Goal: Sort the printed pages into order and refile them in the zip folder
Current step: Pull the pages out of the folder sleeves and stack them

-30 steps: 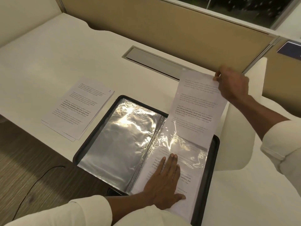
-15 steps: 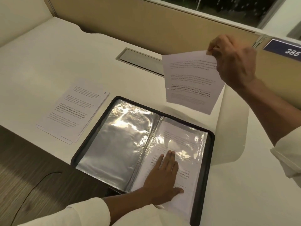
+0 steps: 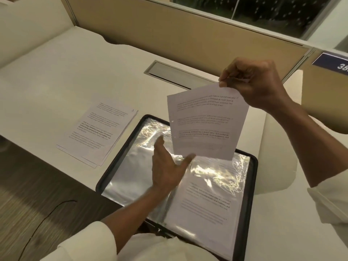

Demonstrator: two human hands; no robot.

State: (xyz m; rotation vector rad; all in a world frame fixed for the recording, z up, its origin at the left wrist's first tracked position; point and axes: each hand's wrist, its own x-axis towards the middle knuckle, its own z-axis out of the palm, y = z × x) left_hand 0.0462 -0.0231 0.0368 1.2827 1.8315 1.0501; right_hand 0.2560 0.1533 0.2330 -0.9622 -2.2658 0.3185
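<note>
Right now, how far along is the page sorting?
Early. Done: stack of pages on the desk beside the open zip folder. In hand: right hand pinches one loose page above it, left hand open underneath. Left: a sleeved page on the folder's right, then refiling.

A white desk [image 3: 56, 76] ran up to a tan partition [image 3: 188, 31] at the back. A long grey cable flap [image 3: 175, 74] lay flush in the desk near the partition. Above the partition was a dark window [image 3: 263, 12]. At the right, a blue sign [image 3: 333, 63] showed white digits, cut off by the frame edge. Below the desk's near edge lay a wood-grain floor [image 3: 28, 185], with a thin black cable [image 3: 43, 219] curving across it.
</note>
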